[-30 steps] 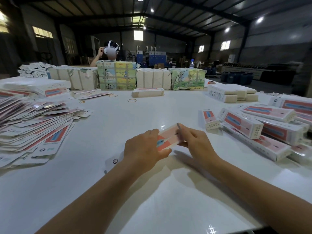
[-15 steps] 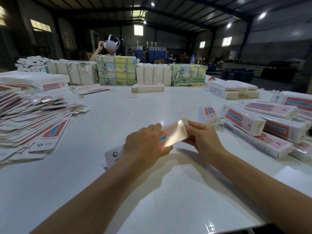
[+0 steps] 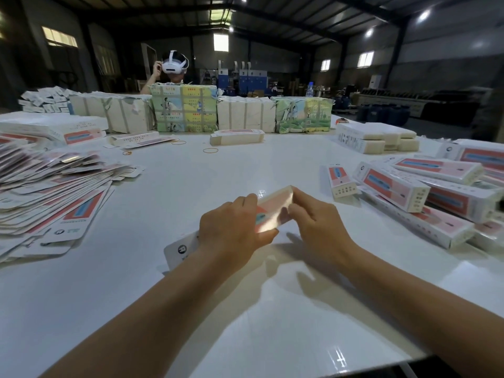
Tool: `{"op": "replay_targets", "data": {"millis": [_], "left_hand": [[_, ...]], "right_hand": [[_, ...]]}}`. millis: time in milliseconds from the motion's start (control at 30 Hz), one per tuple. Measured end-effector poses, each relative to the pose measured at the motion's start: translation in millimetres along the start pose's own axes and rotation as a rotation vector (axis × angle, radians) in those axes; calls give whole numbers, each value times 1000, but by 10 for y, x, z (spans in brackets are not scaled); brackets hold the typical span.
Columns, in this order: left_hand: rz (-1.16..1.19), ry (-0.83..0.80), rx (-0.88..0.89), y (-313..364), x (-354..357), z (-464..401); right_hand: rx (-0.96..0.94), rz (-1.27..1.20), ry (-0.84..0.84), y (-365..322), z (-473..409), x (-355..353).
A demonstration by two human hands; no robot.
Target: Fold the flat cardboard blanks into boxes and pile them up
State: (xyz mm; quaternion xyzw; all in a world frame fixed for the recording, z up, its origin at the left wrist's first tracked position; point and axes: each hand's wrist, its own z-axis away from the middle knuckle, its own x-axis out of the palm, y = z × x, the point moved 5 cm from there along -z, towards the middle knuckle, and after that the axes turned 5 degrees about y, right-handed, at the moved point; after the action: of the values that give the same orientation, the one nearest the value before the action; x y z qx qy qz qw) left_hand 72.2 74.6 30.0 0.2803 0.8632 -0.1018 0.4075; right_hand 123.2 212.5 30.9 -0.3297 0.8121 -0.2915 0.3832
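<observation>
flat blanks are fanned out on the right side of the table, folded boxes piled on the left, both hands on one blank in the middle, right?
Not quite: the sides are swapped. The head view shows the flat blanks fanned out on the left of the table and the folded boxes piled on the right. The rest holds: the left hand and right hand both hold one blank in the middle.

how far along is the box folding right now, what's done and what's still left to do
Done: a pile of folded boxes lies on the right of the white table, with one small folded box standing beside it. In hand: the left hand and right hand both grip one box being folded, its white tab end poking out under the left wrist. Left: a big fanned heap of flat blanks on the left, so plenty remains.
</observation>
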Motion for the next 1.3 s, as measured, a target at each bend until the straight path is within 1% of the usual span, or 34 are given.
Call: {"op": "replay_targets", "data": {"millis": [133, 233, 267, 333, 400, 533, 733, 833, 900, 1000, 1200, 1267, 1300], "left_hand": [[-48, -15, -7, 11, -18, -15], [-8, -31, -34, -38, -33, -15], [12, -38, -45, -55, -36, -18], [55, -45, -63, -78, -39, -26], [95, -37, -76, -86, -41, -37], [89, -43, -48, -146, -16, -19], [102, -78, -3, -298, 9, -6], [206, -113, -6, -339, 24, -12], [254, -138, -2, -350, 29, -29], [282, -235, 39, -330, 51, -23], [342, -368, 91, -316, 59, 17], [285, -324, 132, -281, 37, 4], [252, -247, 183, -255, 10, -12]], "right_hand": [[33, -84, -94, -24, 20, 57], [69, -175, -283, -24, 39, 108], [107, -226, -291, 2, 26, 111], [208, -333, -232, 74, -25, 92], [253, -325, -191, 95, -45, 86], [195, -203, -286, 96, 38, 151], [185, -202, -356, 95, 66, 192], [93, 0, -299, 96, 23, 159], [-57, 164, -245, 45, -4, 119], [-272, 304, -250, -20, -8, 126], [-421, 512, -263, -47, 19, 139], [-463, 615, -274, -22, 20, 160], [-465, 655, -258, -8, 11, 159]]}}
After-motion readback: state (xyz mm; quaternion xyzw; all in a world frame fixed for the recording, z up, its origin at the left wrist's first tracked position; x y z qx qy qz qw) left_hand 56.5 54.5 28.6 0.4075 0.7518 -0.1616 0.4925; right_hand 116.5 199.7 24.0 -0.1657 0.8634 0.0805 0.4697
